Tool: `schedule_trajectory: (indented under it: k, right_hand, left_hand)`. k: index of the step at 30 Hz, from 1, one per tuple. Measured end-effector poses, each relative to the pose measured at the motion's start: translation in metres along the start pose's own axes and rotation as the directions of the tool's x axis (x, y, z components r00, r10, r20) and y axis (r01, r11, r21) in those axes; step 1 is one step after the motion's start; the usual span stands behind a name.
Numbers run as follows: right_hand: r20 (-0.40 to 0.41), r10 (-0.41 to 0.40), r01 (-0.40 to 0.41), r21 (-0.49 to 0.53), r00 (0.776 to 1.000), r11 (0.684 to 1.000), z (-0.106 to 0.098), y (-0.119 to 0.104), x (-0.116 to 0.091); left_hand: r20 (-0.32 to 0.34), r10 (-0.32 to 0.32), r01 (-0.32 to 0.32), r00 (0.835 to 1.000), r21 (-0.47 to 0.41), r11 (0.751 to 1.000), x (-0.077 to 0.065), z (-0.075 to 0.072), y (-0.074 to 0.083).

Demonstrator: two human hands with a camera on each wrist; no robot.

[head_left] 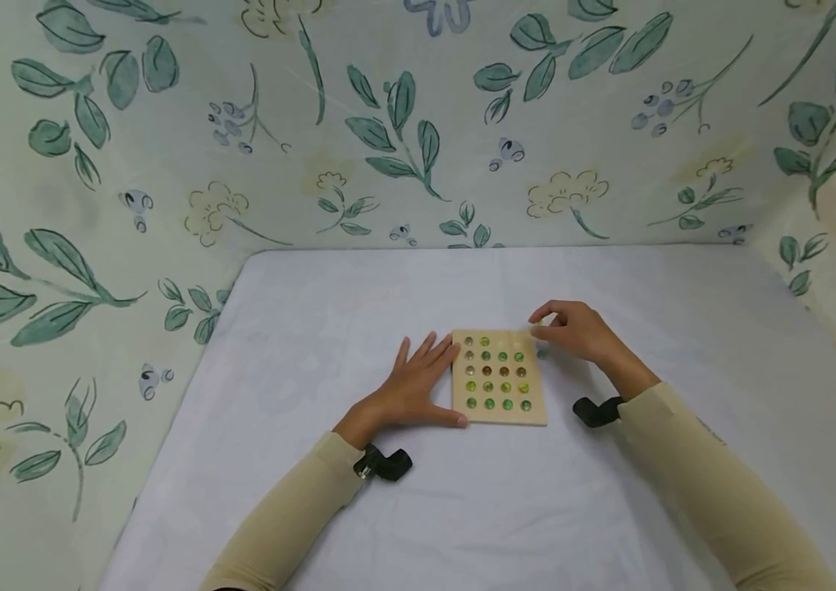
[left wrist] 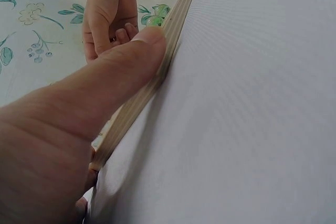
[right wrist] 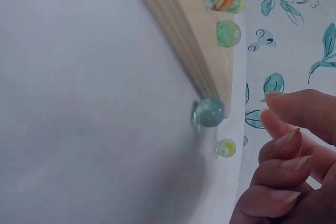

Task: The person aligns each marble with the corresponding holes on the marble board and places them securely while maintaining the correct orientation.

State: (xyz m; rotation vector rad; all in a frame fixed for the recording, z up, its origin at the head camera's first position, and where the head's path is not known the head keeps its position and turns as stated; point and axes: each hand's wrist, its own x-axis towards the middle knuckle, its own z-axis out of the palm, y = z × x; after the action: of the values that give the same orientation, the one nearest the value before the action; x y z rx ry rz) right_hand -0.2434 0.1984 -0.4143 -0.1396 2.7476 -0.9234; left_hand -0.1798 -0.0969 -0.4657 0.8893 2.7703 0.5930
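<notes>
A square wooden board (head_left: 540,402) lies on the white cloth, with rows of green, yellow-green and amber marbles (head_left: 504,372) in its hollows. Against its left side my left hand (head_left: 413,386) rests with straight, spread fingers. In the left wrist view the thumb (left wrist: 131,53) lies at the board's front edge. My right hand (head_left: 576,330) hovers by the far right corner, thumb and forefinger bent toward each other, and the right wrist view shows no marble between them. Below those fingertips, a clear bluish marble (right wrist: 209,112) and a yellow-streaked marble (right wrist: 227,148) sit on the cloth beside the corner.
White cloth (head_left: 314,328) covers the table around the board. A leaf-patterned wall covering (head_left: 454,164) rises behind its far edge and along both sides. Each wrist wears a dark camera mount (head_left: 388,465).
</notes>
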Motion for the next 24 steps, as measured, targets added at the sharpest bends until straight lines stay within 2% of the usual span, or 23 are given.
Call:
schedule_trajectory:
  k: [10,24]
  right_hand:
    - [-0.021,0.037,-0.037,0.01,0.999,0.999,-0.004,0.008,0.002]
    - [-0.026,0.027,-0.026,0.06,0.999,0.998,-0.005,0.017,0.011]
  left_hand:
    - [-0.008,0.008,-0.008,1.0,-0.012,1.0,0.0,0.003,-0.001]
    - [-0.011,0.013,-0.013,1.0,-0.023,1.0,-0.001,0.003,0.001]
